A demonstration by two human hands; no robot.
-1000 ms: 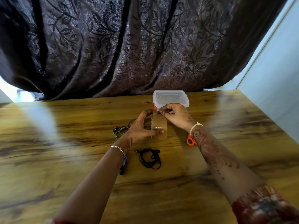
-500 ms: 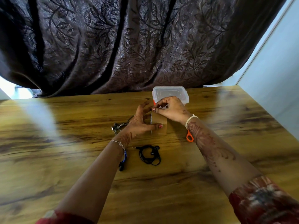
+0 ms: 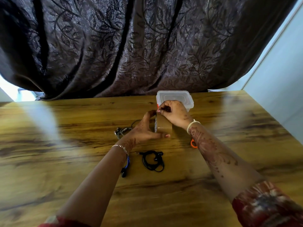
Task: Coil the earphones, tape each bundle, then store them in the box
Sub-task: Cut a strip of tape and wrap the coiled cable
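- Taping step, it seems: left hand [image 3: 142, 130] grips the brown tape roll [image 3: 164, 124]; right hand [image 3: 176, 113] pinches its free end.
- Next move probably calls for peeling a strip for the coiled black earphones [image 3: 153, 161].

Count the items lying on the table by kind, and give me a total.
Earphone sets: 3 (black earphones, grey earphones, blue earphones partly under the left forearm)
Tape roll: 1
Plastic box, lid on: 1
Scissors, only an orange handle showing: 1
Total: 6
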